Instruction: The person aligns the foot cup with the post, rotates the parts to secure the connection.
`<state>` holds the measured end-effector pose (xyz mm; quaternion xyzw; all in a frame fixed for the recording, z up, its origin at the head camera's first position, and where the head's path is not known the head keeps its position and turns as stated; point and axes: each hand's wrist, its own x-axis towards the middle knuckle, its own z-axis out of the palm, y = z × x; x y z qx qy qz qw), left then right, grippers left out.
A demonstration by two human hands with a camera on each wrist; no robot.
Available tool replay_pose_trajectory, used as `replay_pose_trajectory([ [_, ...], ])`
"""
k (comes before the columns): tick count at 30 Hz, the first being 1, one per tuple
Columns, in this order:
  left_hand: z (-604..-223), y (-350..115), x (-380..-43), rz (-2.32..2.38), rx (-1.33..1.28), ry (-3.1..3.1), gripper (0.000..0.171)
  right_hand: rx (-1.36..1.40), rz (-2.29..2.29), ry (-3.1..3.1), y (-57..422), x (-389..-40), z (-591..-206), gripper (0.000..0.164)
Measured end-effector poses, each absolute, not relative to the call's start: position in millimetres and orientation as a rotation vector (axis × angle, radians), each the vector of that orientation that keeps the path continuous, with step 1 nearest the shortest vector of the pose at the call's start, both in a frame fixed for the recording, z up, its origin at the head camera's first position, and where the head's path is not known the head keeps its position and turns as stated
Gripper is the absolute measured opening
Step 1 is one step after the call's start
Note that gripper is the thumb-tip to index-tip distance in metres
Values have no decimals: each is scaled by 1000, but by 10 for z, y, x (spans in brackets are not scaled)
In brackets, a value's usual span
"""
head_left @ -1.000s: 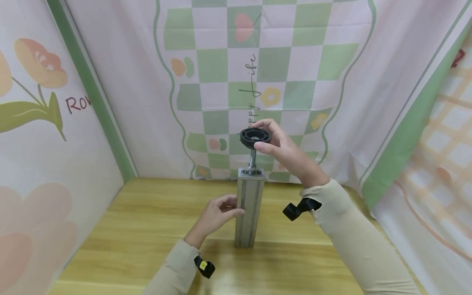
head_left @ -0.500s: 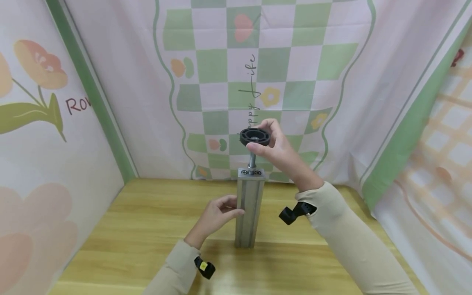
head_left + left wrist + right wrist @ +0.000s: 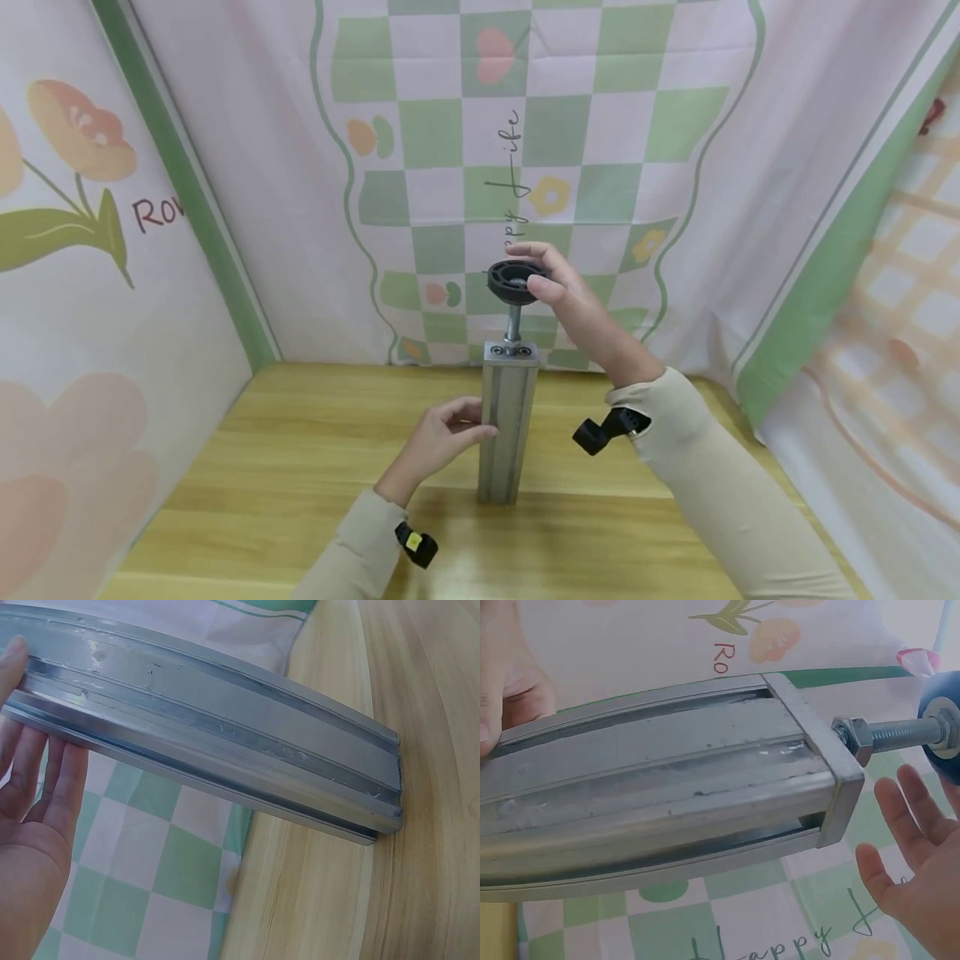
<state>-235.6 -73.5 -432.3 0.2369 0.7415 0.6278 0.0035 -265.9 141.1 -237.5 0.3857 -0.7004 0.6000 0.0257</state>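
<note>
A grey aluminium profile (image 3: 508, 433) stands upright on the table, an end plate (image 3: 512, 354) screwed to its top. From the plate rises a threaded stud (image 3: 513, 323) with a nut at its base, seen closely in the right wrist view. The stud carries a black round levelling foot (image 3: 513, 292). My left hand (image 3: 438, 437) holds the profile's left side between thumb and fingers. At the foot's right side is my right hand (image 3: 581, 308), thumb on the near rim and forefinger behind the far rim. In the right wrist view its other fingers (image 3: 915, 817) spread loosely below the foot.
The wooden table (image 3: 315, 450) reaches back to a checked cloth (image 3: 495, 200). Printed cloth hangings also stand at the left and right. A black wrist camera (image 3: 416, 543) sits on the left cuff, another black camera (image 3: 600, 429) on the right.
My right thumb first slid leftward along the foot's near rim, then came back to the right. The wrist swung slightly with it. The left hand and the profile have stayed still.
</note>
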Motion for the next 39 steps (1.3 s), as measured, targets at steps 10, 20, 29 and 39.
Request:
replay_pose_trajectory([
  [10,-4358,-747,-2378,1950,733,2336,39,1355,2019,-2168,1477,-2751,-2363,91],
  [20,-4385,-756,-2396,1923,723,2359,46,1376,2026,-2168,1511,-2736,-2356,78],
  [29,-4382,-755,-2385,1922,715,2354,44,1319,1958,-2207,1517,-2685,-2319,63],
  [39,-4385,-757,-2379,1922,697,2345,47,1207,1879,-2300,1521,-2638,-2306,50],
])
